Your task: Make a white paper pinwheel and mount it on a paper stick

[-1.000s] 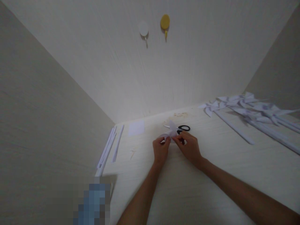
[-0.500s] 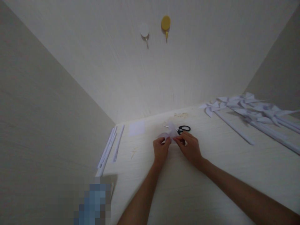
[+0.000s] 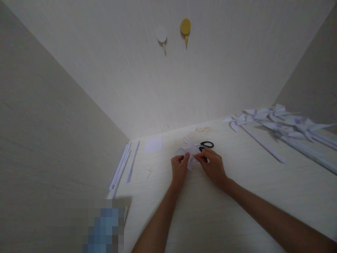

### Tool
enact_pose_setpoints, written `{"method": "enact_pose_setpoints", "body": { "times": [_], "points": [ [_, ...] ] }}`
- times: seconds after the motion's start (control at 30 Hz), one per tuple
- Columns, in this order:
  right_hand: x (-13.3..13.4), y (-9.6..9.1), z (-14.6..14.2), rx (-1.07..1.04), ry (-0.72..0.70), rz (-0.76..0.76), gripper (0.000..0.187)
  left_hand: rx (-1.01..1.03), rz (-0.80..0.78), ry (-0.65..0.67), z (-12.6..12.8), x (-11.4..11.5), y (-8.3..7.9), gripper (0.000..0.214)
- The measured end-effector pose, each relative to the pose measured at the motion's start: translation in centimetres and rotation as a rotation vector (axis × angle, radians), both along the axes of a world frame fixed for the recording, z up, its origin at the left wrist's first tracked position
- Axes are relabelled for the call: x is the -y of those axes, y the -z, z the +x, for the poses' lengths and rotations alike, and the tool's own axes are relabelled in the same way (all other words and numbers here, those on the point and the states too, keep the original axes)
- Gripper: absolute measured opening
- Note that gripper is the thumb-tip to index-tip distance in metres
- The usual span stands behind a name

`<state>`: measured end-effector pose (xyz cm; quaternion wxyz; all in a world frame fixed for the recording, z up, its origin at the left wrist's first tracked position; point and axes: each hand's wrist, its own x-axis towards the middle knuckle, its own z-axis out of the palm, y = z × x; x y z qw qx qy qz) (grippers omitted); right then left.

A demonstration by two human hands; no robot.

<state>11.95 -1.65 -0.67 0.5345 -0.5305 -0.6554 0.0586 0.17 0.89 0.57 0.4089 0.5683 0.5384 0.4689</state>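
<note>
My left hand (image 3: 179, 169) and my right hand (image 3: 213, 166) meet over the middle of the pale wooden table (image 3: 237, 196), both pinched on a small folded piece of white paper (image 3: 188, 153). The paper's flaps show above my fingertips. Black-handled scissors (image 3: 204, 144) lie flat just behind my right hand, partly hidden by the paper.
Several white paper pinwheels on sticks (image 3: 279, 126) are piled at the right. Thin white paper sticks (image 3: 123, 165) lie along the left wall, a white paper square (image 3: 153, 144) near the back corner. Two round hooks, white (image 3: 161, 34) and yellow (image 3: 185, 26), hang on the back wall.
The paper's upright flap has been folded down flatter between my fingers. Both hands stay in nearly the same place.
</note>
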Motion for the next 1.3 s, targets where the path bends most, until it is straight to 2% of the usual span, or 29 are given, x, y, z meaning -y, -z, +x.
{"method": "enact_pose_setpoints", "body": {
  "times": [0.23, 0.5, 0.93, 1.3],
  "points": [
    [0.06, -0.36, 0.12, -0.059, -0.039, -0.022, 0.011, 0.126, -0.081, -0.024, 0.14, 0.10, -0.42, 0.029],
    [0.07, -0.61, 0.11, -0.091, -0.058, -0.015, 0.012, 0.165, -0.118, -0.018, 0.14, 0.29, -0.82, 0.024],
    [0.03, -0.40, 0.09, -0.125, -0.038, 0.019, 0.008, 0.104, -0.073, -0.001, 0.17, 0.21, -0.20, 0.023],
    [0.07, -0.45, 0.07, -0.151, -0.047, 0.061, 0.009, 0.101, -0.047, -0.059, 0.13, 0.01, -0.03, 0.018]
  ]
}}
